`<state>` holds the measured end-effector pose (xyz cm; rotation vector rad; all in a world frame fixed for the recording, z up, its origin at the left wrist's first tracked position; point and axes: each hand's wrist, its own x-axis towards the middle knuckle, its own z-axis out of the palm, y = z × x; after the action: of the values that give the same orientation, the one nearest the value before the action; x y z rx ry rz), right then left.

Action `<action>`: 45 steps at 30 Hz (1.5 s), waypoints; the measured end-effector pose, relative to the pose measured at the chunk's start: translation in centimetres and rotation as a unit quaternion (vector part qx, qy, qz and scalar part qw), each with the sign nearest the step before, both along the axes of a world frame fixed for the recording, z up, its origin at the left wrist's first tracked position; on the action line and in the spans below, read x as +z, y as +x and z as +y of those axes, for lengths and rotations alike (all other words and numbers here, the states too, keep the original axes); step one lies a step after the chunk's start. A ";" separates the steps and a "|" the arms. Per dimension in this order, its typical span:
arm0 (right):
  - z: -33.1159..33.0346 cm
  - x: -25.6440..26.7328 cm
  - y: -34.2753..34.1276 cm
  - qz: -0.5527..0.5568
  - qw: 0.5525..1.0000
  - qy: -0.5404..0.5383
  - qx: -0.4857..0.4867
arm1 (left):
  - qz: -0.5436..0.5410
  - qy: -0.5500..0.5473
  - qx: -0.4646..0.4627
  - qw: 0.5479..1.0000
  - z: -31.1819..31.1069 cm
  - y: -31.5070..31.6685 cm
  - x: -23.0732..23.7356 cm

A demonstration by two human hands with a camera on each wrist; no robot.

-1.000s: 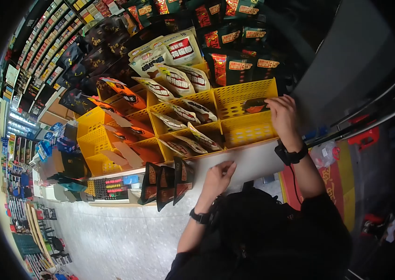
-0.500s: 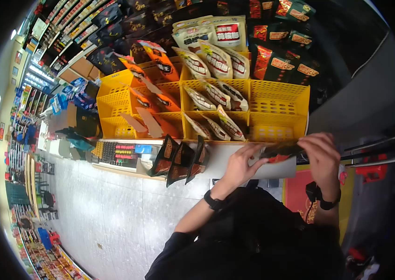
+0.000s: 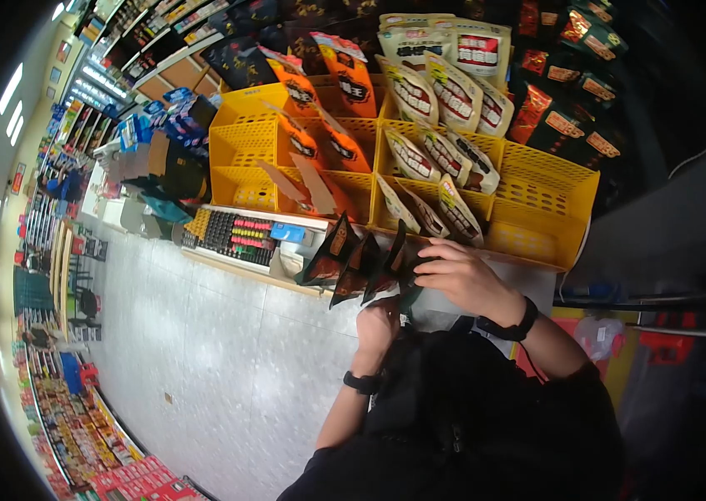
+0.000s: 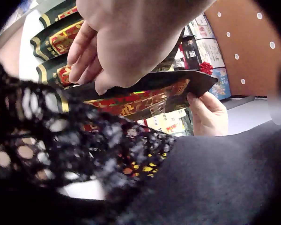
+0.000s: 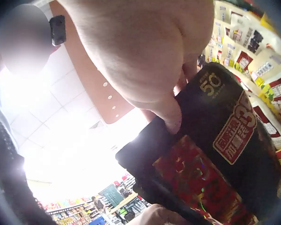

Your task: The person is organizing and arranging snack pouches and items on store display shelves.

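Note:
A dark green, nearly black snack pouch (image 5: 241, 173) with a red and gold panel is held between both hands. My right hand (image 3: 470, 280) grips it by one end, its thumb (image 5: 173, 115) across the front in the right wrist view. My left hand (image 3: 380, 326) holds the lower edge. In the left wrist view the pouch (image 4: 145, 96) spans from the left hand (image 4: 126, 47) to the right hand (image 4: 210, 115). Just left of the hands, several similar dark pouches (image 3: 345, 267) stand upright in a row at the counter edge.
A yellow perforated basket rack (image 3: 537, 196) holds orange pouches (image 3: 345, 75) and cream pouches (image 3: 453, 92). More dark green pouches (image 3: 566, 125) stand behind it at right. A tray of small black, yellow and pink items (image 3: 240, 234) lies to the left, above the pale floor (image 3: 186, 334).
My right hand took the pouch out of the yellow basket's right section and brought it down to my left hand. Both hands then moved left with it, beside the standing dark pouches.

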<state>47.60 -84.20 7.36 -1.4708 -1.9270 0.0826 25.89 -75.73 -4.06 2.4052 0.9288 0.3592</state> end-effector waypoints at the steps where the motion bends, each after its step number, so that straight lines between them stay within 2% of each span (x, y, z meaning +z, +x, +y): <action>1: 0.6 -0.2 -0.2 -0.009 1.000 0.002 0.001 | -0.020 0.032 0.019 0.999 0.0 0.0 -0.3; 5: 1.1 -1.7 -0.8 -0.036 0.999 -0.019 -0.011 | 0.040 0.012 0.050 0.998 0.0 0.1 -0.8; 7: 0.6 -2.4 -0.9 -0.017 0.999 -0.026 -0.021 | 0.113 -0.002 0.110 0.987 -0.3 0.1 -2.4; 8: 0.2 -2.4 -0.8 -0.016 0.999 -0.028 -0.027 | 0.109 0.000 0.098 0.989 -0.4 0.2 -2.7; 10: -0.7 -2.6 -0.7 -0.015 0.998 0.001 -0.060 | 0.184 -0.045 0.090 0.978 -0.5 0.2 -3.1; 13: -2.7 -2.0 0.2 0.013 0.994 0.017 -0.107 | 0.202 -0.087 0.066 0.973 -1.3 -0.1 -5.6; 14: -3.3 -2.1 0.7 0.024 0.992 0.023 -0.122 | 0.187 -0.108 0.051 0.975 -2.0 0.7 -3.2; 18: -6.6 -1.0 3.4 0.076 0.976 0.047 -0.201 | 0.161 -0.142 -0.011 0.977 -4.1 2.8 0.1; 20: -8.1 -1.3 5.1 0.155 0.942 0.054 -0.292 | 0.161 -0.164 -0.019 0.973 -5.1 4.1 0.3; 22: -9.1 -1.1 7.2 0.183 0.917 0.073 -0.347 | 0.108 -0.166 -0.053 0.979 -6.1 5.1 0.1; 26: -9.0 -0.3 12.8 0.126 0.868 0.169 -0.449 | 0.093 -0.209 -0.043 0.973 -7.4 7.1 1.9; 28: -8.0 0.8 15.3 0.102 0.835 0.210 -0.498 | 0.124 -0.201 -0.045 0.971 -7.3 7.4 2.6; 29: -7.4 1.3 16.5 0.103 0.836 0.212 -0.496 | 0.119 -0.198 -0.046 0.972 -7.0 7.5 2.7; 31: -6.0 2.3 18.7 0.159 0.793 0.264 -0.526 | 0.108 -0.196 -0.048 0.974 -6.3 7.7 2.4; 34: -4.1 1.8 22.0 0.163 0.776 0.247 -0.557 | 0.099 -0.194 -0.065 0.974 -4.8 7.7 1.9; 35: -3.7 1.3 23.1 0.155 0.781 0.246 -0.553 | 0.108 -0.162 -0.078 0.978 -4.5 7.9 2.2; 37: -3.2 0.2 24.8 0.278 0.815 0.172 -0.479 | 0.113 -0.141 -0.080 0.980 -4.2 8.3 2.1; 38: -3.0 -0.2 25.1 0.291 0.804 0.195 -0.481 | 0.105 -0.168 -0.091 0.976 -3.8 8.5 2.2; 40: -2.9 0.5 24.5 0.256 0.804 0.190 -0.502 | 0.104 -0.197 -0.103 0.969 -3.2 7.9 1.8; 41: -3.0 1.1 24.1 0.224 0.797 0.163 -0.537 | 0.104 -0.185 -0.112 0.971 -3.0 8.0 1.4; 44: -2.8 2.8 22.1 0.214 0.780 0.181 -0.559 | 0.106 -0.175 -0.138 0.969 -2.3 8.3 1.4; 45: -3.1 3.1 21.6 0.181 0.781 0.181 -0.569 | 0.110 -0.172 -0.141 0.969 -2.2 8.4 1.9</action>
<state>69.18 -87.25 10.50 -1.9046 -0.4789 -0.4929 34.31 -77.95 -2.16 2.2355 0.6596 -0.1668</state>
